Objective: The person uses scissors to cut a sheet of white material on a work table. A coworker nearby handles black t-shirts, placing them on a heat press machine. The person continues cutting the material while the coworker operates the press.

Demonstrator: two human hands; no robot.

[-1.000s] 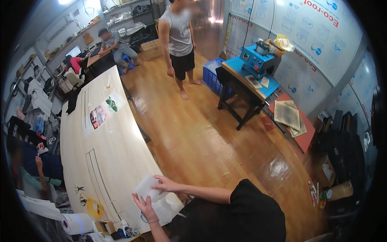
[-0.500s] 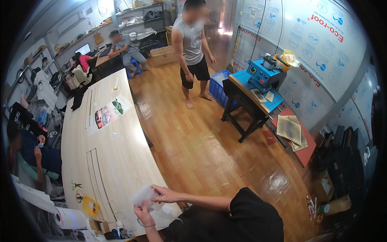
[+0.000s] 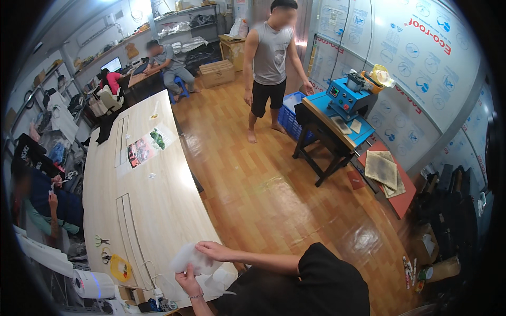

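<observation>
Nearby, scissors (image 3: 106,257), tray (image 3: 113,269) and cable (image 3: 154,284) clutter the table (image 3: 163,210) beside the left hand (image 3: 188,282); it and the right hand (image 3: 213,251) hold film (image 3: 184,256).

Wide fisheye view from head height, at the near end of the long table (image 3: 163,210), facing down and forward along it, left hand (image 3: 188,282) and right hand (image 3: 215,252) nearer than its far end.
</observation>
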